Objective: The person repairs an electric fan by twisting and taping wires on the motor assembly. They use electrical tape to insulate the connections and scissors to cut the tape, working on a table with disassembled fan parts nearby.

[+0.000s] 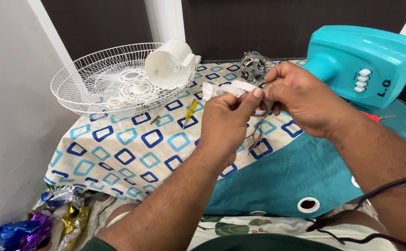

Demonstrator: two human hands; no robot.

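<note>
My left hand (pixel 226 123) and my right hand (pixel 302 100) meet above the patterned cloth (pixel 133 144), both pinching a small white part (pixel 240 88) wrapped in white paper or cloth. Thin red and dark wires (pixel 257 139) hang down from it between my hands. Just behind my hands lies a grey electric motor (pixel 253 66) with copper windings. A small yellow-handled screwdriver (pixel 191 110) lies on the cloth to the left of my left hand, with a screw (pixel 155 120) beside it.
A white wire fan guard (pixel 105 83) holds a white plastic motor cover (pixel 169 62) at the back left. A teal fan base with white buttons (pixel 363 65) stands at the right. A black cable (pixel 370 200) crosses my right forearm. Shiny foil wrappers (pixel 40 223) lie at the lower left.
</note>
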